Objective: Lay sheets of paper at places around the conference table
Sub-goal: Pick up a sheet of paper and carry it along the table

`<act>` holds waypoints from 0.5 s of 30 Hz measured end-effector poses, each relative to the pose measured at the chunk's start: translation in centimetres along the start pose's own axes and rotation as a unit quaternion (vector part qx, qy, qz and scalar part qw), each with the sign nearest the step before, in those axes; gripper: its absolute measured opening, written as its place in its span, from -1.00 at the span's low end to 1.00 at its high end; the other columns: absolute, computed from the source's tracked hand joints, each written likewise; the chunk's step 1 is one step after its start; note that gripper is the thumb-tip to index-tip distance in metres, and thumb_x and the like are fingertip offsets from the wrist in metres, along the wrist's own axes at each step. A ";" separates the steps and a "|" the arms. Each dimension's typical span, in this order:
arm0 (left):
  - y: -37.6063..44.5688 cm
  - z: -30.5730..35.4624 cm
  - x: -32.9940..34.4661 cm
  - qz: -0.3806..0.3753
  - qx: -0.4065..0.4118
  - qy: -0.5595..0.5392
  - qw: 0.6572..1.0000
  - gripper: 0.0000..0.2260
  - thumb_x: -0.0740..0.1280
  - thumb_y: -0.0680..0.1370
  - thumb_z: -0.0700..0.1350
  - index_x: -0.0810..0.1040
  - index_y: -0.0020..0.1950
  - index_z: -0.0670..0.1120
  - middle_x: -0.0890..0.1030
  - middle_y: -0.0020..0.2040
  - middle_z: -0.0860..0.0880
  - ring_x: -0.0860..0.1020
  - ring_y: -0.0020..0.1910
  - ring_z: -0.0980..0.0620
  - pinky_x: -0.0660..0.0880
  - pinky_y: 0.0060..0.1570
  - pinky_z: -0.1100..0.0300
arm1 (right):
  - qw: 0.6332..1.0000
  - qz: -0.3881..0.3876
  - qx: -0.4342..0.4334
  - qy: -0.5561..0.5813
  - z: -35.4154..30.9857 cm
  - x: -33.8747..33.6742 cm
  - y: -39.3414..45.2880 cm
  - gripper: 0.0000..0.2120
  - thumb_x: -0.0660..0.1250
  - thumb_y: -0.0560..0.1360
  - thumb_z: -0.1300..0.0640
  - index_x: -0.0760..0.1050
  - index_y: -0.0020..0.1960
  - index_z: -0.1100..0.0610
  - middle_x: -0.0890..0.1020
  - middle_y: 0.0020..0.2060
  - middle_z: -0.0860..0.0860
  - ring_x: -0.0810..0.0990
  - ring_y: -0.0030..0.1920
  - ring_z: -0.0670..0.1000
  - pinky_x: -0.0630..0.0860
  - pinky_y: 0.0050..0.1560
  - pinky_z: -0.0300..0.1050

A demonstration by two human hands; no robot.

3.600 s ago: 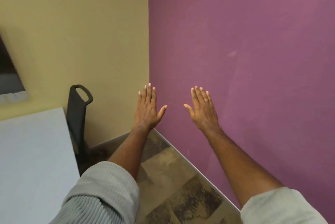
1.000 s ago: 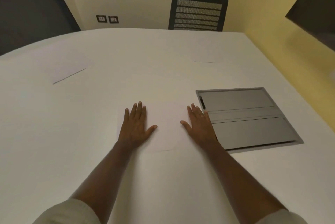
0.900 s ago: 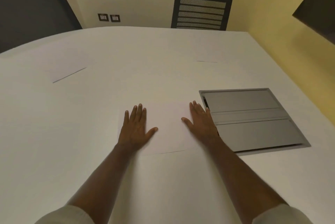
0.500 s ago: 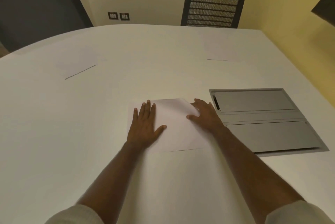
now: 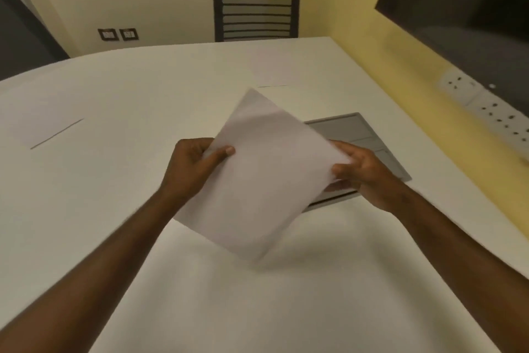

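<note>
Hands come first: the left hand (image 5: 194,165) pinches the left edge of a white sheet (image 5: 257,178), thumb on top and fingers curled beneath, while the right hand (image 5: 362,174) grips the opposite edge, thumb over the paper. Both are closed on the same sheet, which is held clear of the worktop (image 5: 120,112), tilted and turned so that one corner points away and another points back towards the person. Whether it is one sheet or several pressed together cannot be told.

To do this step well, I judge the sheet should be squared to the worktop's near edge before it goes down, lowered flat with both hands, and let go only once it lies still, so it does not skate on the smooth surface.

Outward from the hands, a grey cable hatch (image 5: 357,135) is let into the worktop just behind the right hand; the paper partly hides it, and a place clear of its lid would suit better. Two sheets already lie out: one far left (image 5: 37,123), one at the far side (image 5: 272,72) before a black slatted chair (image 5: 256,9). Another dark chair back (image 5: 20,35) stands at the left. Wall sockets (image 5: 486,106) and a dark screen (image 5: 472,0) line the yellow wall to the right, well apart from the paper. Nothing else obstructs the near edge.
</note>
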State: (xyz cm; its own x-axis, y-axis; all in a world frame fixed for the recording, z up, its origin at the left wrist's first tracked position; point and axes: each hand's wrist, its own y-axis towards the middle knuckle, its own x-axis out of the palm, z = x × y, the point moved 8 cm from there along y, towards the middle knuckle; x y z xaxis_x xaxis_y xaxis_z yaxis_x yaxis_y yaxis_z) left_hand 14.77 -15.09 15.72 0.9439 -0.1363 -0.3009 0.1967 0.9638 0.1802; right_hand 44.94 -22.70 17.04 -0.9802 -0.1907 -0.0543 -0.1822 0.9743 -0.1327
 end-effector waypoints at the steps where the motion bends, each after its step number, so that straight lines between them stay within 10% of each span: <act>1: -0.7 0.8 1.2 0.023 -0.026 -0.032 0.999 -0.56 0.48 0.52 0.09 0.51 -0.34 -0.24 0.47 -0.43 -0.02 0.39 -0.41 0.11 0.28 -0.40 0.19 | 0.999 0.016 0.025 0.034 0.7 -2.0 -2.2 -0.21 0.62 0.27 -0.12 0.46 0.42 0.05 0.66 0.20 0.17 0.67 0.17 0.19 0.64 0.08 0.07; 5: -4.8 1.3 9.7 0.046 -0.148 -0.126 0.980 -0.69 0.49 0.53 0.04 0.56 -0.32 -0.10 0.56 -0.42 0.09 0.47 -0.44 0.15 0.39 -0.40 0.25 | 0.990 0.089 0.110 0.027 5.2 -6.6 -10.2 -0.35 0.56 0.36 -0.06 0.49 0.38 0.11 0.66 0.21 0.17 0.64 0.23 0.14 0.57 0.24 0.10; 11: -14.4 1.5 24.3 0.003 -0.298 -0.223 0.928 -0.91 0.45 0.57 -0.08 0.67 -0.01 -0.09 0.72 -0.16 -0.02 0.67 -0.27 0.05 0.56 -0.27 0.20 | 0.964 0.201 0.174 -0.001 10.2 -12.2 -20.3 -0.81 0.49 0.46 0.22 0.63 0.05 0.25 0.73 -0.03 0.15 0.71 -0.06 0.09 0.60 -0.03 -0.04; 15: -20.7 0.3 30.1 -0.014 -0.356 -0.150 0.922 -0.78 0.47 0.55 -0.09 0.56 -0.22 -0.15 0.65 -0.21 -0.08 0.60 -0.25 -0.07 0.55 -0.25 0.10 | 0.940 0.229 0.244 -0.063 14.3 -16.7 -26.3 -0.86 0.50 0.46 0.21 0.66 -0.04 0.26 0.73 -0.12 0.14 0.70 -0.13 0.11 0.62 -0.13 -0.10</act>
State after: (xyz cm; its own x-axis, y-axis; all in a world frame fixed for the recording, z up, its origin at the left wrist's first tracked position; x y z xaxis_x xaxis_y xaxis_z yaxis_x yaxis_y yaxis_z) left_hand 39.16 -39.18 3.25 0.9930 -0.1182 -0.0036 0.0993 0.8501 -0.5171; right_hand 67.21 -46.87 7.24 -0.9243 0.1927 -0.3293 0.3445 0.7925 -0.5032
